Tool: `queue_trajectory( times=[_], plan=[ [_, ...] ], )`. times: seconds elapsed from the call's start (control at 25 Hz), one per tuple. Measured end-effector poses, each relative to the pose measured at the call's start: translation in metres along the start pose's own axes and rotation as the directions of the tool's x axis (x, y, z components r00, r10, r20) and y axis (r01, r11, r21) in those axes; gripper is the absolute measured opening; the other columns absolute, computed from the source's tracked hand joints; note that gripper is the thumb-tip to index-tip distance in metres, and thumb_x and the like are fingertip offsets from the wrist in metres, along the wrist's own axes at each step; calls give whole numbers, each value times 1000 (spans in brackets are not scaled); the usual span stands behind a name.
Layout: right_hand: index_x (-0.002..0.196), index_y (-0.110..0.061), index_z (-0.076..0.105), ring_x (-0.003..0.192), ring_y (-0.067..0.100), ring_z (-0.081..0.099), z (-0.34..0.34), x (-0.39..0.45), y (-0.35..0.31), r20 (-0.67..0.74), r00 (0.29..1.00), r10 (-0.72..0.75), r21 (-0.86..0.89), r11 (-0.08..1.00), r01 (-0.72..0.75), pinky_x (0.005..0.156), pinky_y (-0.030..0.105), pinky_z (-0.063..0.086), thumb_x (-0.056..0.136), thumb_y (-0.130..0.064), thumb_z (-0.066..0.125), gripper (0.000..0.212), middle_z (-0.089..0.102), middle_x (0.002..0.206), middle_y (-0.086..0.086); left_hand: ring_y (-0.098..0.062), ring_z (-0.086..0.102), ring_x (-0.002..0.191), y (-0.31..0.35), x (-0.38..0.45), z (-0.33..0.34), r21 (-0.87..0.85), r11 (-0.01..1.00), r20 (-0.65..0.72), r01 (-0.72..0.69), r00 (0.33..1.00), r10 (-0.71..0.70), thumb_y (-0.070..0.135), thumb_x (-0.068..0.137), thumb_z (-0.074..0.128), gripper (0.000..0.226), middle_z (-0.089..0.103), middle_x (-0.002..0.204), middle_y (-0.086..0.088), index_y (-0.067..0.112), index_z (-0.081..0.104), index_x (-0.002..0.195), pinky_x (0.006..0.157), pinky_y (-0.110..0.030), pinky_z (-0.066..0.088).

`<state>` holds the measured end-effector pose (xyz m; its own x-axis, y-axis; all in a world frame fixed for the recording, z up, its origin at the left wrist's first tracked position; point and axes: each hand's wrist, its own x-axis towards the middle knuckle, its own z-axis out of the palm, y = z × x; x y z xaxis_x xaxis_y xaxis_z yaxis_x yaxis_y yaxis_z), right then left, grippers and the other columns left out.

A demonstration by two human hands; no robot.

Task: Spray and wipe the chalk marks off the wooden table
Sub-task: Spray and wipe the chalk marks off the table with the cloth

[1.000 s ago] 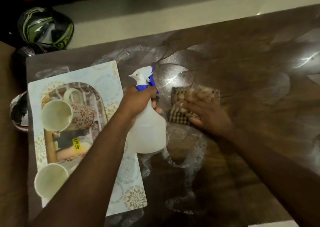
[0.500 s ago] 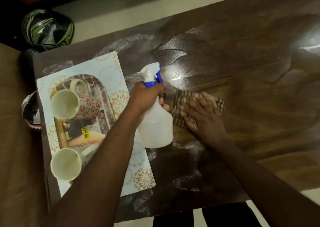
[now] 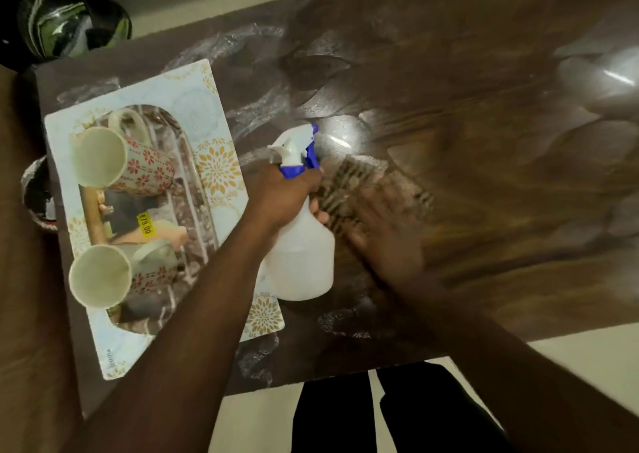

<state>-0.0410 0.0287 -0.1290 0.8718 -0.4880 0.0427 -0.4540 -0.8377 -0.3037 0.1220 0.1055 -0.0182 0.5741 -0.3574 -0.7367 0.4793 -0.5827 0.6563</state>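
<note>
A dark wooden surface (image 3: 466, 82) fills most of the view, smeared with pale chalk marks (image 3: 256, 107) and wet streaks, with pale floor beyond its edges. The left hand (image 3: 283, 193) is curled around the neck of a white spray bottle (image 3: 301, 255) with a blue-and-white trigger head, holding it tilted above the surface. Just beside it, the right hand (image 3: 387, 221) lies flat with its fingers stretched out, pressing a checked cloth (image 3: 349, 183) onto the wood; hand and cloth are blurred. To the left a patterned box (image 3: 214, 114) holding two floral mugs (image 3: 121, 162) rests on the surface. A helmet (image 3: 69, 20) sits on the floor at the far left corner.
</note>
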Motion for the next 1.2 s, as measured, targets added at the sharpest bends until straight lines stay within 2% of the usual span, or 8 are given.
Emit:
queue_trajectory(
  times=[0.16,0.28,0.4,0.6,0.68,0.84,1.04,1.2],
  plan=[
    [128,-32,54,137,21,32,-11,-83,16,199,839,-507,42,860,509,109,46,23,87,-45,50,44,51,140,-5,-28,59,45,-9,-33,6,16,999,-29,-34,999,35,8,90,60,20,53,47,-7,-2,68,105,57,-38,56],
    [129,-35,52,133,19,35,-30,-87,48,115,927,-357,1,933,359,105,46,26,86,-43,47,44,54,135,-8,-26,62,47,-28,-57,2,33,999,-69,-37,997,39,6,89,60,22,54,48,-6,0,69,108,57,-36,57],
    [128,-30,54,136,24,32,-16,-77,-1,51,993,-109,17,994,108,107,49,25,85,-41,49,45,50,140,-4,-27,63,47,-56,-71,6,4,999,-136,-42,990,42,9,89,63,14,55,46,-4,4,69,100,62,-41,57],
    [126,-27,56,135,21,32,-8,-151,-2,114,842,-527,49,850,525,109,45,19,83,-43,54,46,53,137,-3,-31,64,53,-97,-99,13,-16,1000,-134,-26,991,24,11,89,62,23,56,48,-6,-3,67,107,66,-46,58],
    [123,-31,57,133,20,35,-14,-155,19,67,891,-448,7,894,449,109,44,19,84,-42,50,41,58,132,-5,-30,65,51,-106,-110,9,-22,1000,-99,-7,995,5,9,89,61,22,57,48,-6,0,67,109,67,-47,59],
    [128,-32,54,137,22,30,2,-129,-48,23,1000,16,14,1000,-16,111,47,13,86,-44,45,45,50,140,-5,-31,67,56,-125,-116,-8,-25,1000,-75,-5,997,3,13,87,61,24,59,51,-9,0,69,106,75,-53,59],
    [130,-35,48,135,19,35,0,-155,-35,118,918,-379,24,925,379,108,47,25,88,-45,43,44,51,139,-7,-25,63,47,-141,-141,-27,-36,999,-83,-5,997,2,7,88,58,23,57,50,-8,-9,66,103,59,-33,57],
    [135,-34,47,141,21,23,-3,-78,-34,89,993,73,-23,997,-71,112,49,16,89,-47,34,49,43,146,-2,-30,68,54,-148,-141,-47,-29,1000,-58,13,998,-14,10,89,60,20,59,52,-11,-1,68,103,75,-50,60]
  ],
)
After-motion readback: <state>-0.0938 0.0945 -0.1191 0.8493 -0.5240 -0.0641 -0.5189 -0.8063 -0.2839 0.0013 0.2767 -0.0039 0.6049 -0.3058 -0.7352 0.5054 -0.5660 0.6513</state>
